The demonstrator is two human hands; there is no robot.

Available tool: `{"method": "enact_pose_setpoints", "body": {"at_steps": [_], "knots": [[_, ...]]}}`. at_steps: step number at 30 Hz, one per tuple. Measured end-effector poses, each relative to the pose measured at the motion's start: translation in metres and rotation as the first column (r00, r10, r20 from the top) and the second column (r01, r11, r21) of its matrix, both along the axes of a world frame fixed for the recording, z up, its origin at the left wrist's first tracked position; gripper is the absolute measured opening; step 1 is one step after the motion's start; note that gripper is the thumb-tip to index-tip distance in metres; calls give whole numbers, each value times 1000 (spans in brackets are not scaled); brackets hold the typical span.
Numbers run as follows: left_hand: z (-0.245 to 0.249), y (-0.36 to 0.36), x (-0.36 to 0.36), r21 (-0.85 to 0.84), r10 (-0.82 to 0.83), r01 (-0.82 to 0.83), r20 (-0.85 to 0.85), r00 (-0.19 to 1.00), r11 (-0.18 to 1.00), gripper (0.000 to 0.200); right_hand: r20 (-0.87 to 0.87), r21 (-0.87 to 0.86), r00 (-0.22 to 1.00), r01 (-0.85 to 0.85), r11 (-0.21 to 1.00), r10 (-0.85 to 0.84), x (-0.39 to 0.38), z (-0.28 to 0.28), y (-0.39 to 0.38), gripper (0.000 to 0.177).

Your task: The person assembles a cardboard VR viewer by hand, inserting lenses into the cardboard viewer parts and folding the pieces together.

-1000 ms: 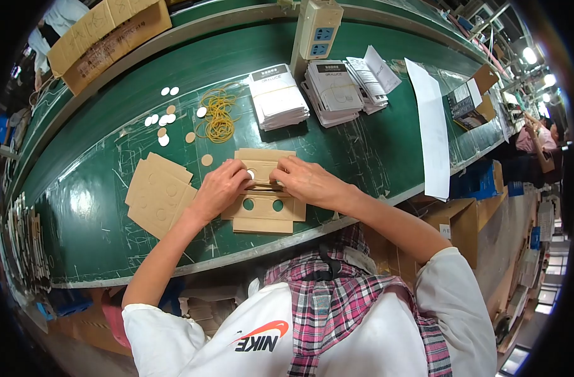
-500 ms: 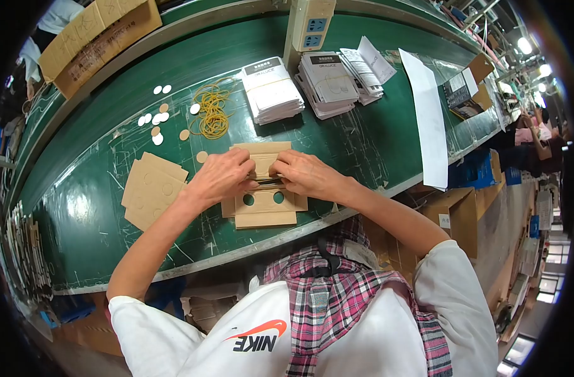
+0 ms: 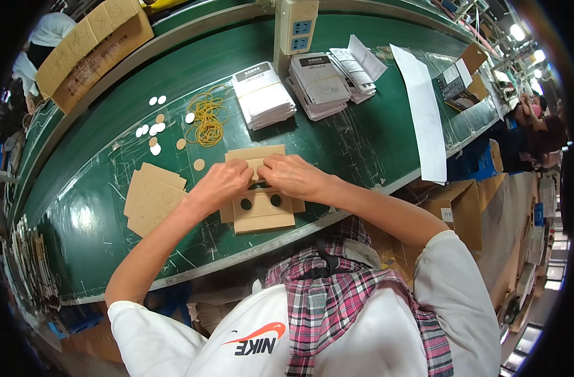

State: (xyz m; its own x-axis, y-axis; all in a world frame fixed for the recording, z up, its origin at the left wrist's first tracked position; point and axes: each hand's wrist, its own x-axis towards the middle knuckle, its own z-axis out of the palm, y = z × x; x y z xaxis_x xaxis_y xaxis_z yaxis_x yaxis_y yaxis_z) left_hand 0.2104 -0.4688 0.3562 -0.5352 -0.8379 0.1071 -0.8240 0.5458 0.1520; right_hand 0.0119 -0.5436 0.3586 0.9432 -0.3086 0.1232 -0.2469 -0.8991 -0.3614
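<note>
A brown die-cut cardboard insert [image 3: 264, 220] lies in front of me, with two round holes in its near half. My left hand [image 3: 226, 181] is closed, its fingertips pinching the middle of the cardboard near a fold. Close beside it, my right hand [image 3: 292, 177] is closed on the same middle part from the other side. A dark slot shows between the fingertips. What the fingertips press is partly hidden. To the left lie flat cardboard blanks [image 3: 152, 196] with uncut circles, and one round cardboard disc [image 3: 199, 164] rests near my left hand.
Yellow rubber bands [image 3: 206, 119] lie in a heap beyond, beside several white and brown discs [image 3: 154, 129]. Banded booklet stacks [image 3: 264, 97] stand behind, near a socket post [image 3: 296, 28]. A long white sheet [image 3: 425, 119] and an open box [image 3: 466, 85] are at right.
My hands have come slightly closer together over the cardboard's middle. The dark strip between my fingers shows less. The whole view has shifted a little.
</note>
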Motion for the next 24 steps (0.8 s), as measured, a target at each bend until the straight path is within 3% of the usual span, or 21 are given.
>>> {"method": "enact_pose_setpoints", "body": {"at_steps": [3, 6, 7, 9, 12, 15, 16, 17, 18, 19, 20, 24], "knots": [[-1, -7, 4, 94, 38, -24, -146, 989, 995, 14, -34, 130, 999, 16, 991, -12, 4, 3, -8, 13], [7, -8, 5, 210, 111, -28, -396, 911, 977, 12, -79, 282, 997, 45, 958, -24, 10, 6, -17, 12], [12, -8, 7, 426, 251, -80, -364, 897, 901, 13, -100, 334, 995, 55, 941, -22, 10, 8, -19, 12], [16, 2, -1, 242, 213, -122, -399, 892, 963, 16, -115, 390, 993, 67, 918, -24, 9, 10, -23, 10], [17, 29, -20, -9, 184, -197, -319, 930, 980, 18, 30, 227, 997, 66, 972, -75, 2, 1, -19, 10], [0, 38, -24, -195, 185, -240, -266, 946, 951, 21, 5, 111, 994, 107, 988, -109, -1, -12, -14, 11], [-5, 39, -24, -155, 211, -263, -286, 935, 952, 24, -63, 109, 995, 86, 990, -79, 1, -17, -16, 14], [-6, 37, -24, -146, 222, -269, -277, 935, 952, 24, 62, 79, 997, 40, 996, -45, -5, 0, -11, 13], [-1, 36, -27, -127, 233, -279, -292, 928, 952, 26, 70, 44, 993, 95, 995, -98, -4, -8, -6, 14], [0, 36, -29, -110, 252, -299, -315, 915, 948, 28, 303, -126, 953, 41, 991, -1, -7, -6, -2, 21], [0, 33, -31, -141, 234, -288, -310, 922, 947, 29, 381, -117, 924, 54, 992, -6, -1, -22, -1, 18], [-5, 33, -36, -224, 217, -266, -221, 951, 938, 22, 375, -284, 927, 89, 955, 25, -21, -15, 23, 13]]}}
